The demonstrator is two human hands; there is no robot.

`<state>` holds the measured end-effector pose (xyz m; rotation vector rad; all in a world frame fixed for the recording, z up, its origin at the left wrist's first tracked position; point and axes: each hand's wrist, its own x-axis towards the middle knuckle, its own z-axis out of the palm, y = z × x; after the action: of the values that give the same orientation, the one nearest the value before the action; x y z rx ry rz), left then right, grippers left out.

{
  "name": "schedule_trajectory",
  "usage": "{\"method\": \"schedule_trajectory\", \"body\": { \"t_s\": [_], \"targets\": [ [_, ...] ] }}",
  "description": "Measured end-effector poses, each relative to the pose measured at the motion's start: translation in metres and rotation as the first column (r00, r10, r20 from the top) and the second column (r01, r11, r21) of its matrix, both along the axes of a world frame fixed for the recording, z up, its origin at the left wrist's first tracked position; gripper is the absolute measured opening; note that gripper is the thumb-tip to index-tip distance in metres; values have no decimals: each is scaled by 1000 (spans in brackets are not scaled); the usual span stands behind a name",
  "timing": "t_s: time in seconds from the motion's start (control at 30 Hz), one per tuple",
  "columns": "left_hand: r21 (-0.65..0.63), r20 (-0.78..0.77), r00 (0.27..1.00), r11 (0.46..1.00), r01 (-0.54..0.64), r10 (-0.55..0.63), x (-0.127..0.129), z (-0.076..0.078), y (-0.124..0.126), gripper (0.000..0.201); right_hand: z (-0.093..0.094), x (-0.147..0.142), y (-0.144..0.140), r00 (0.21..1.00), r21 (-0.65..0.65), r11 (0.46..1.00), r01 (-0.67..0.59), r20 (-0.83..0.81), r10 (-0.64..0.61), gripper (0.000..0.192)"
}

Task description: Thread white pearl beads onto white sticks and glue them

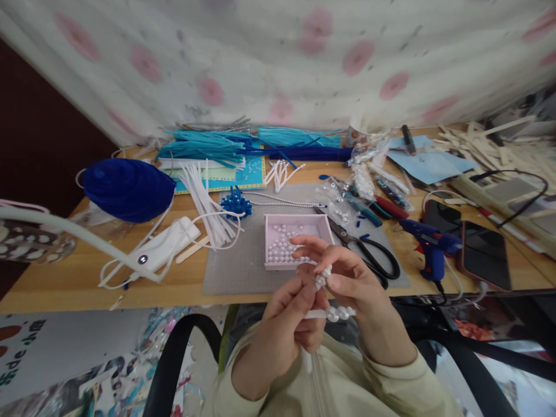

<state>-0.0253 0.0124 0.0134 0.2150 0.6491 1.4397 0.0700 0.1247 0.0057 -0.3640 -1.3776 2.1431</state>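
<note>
My left hand and my right hand meet just in front of the table edge. Between them they hold a white stem threaded with pearl beads; the left hand grips its lower part, and the right hand's fingertips pinch the beads near its upper end. Just beyond the hands a small pink box with several loose pearls sits on a grey cutting mat.
Black scissors lie right of the box. A blue glue gun and two phones sit further right. White stems, a blue bead flower, a dark blue padded shape and teal strips lie at the left and back.
</note>
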Motion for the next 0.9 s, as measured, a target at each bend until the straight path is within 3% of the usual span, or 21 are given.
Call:
{"method": "schedule_trajectory", "body": {
  "t_s": [0.2, 0.3, 0.53, 0.9],
  "targets": [
    [-11, -3, 1000, 1000, -7, 7, 0, -1, 0, 45, 0, -1, 1, 1000, 25, 1000, -19, -7, 20, 11],
    [-19, -4, 1000, 1000, -13, 13, -1, 0, 1, 45, -1, 1, 0, 1000, 59, 998, -12, 12, 11, 25],
    [-16, -18, 1000, 1000, 10, -11, -3, -2, -1, 45, -4, 11, -4, 976, 186, 960, 210, -88, -197, 28],
    [-40, 14, 1000, 999, -2, 3, -1, -1, -1, 45, -3, 11, -6, 981, 202, 963, 180, -107, -161, 32]
  ]
}}
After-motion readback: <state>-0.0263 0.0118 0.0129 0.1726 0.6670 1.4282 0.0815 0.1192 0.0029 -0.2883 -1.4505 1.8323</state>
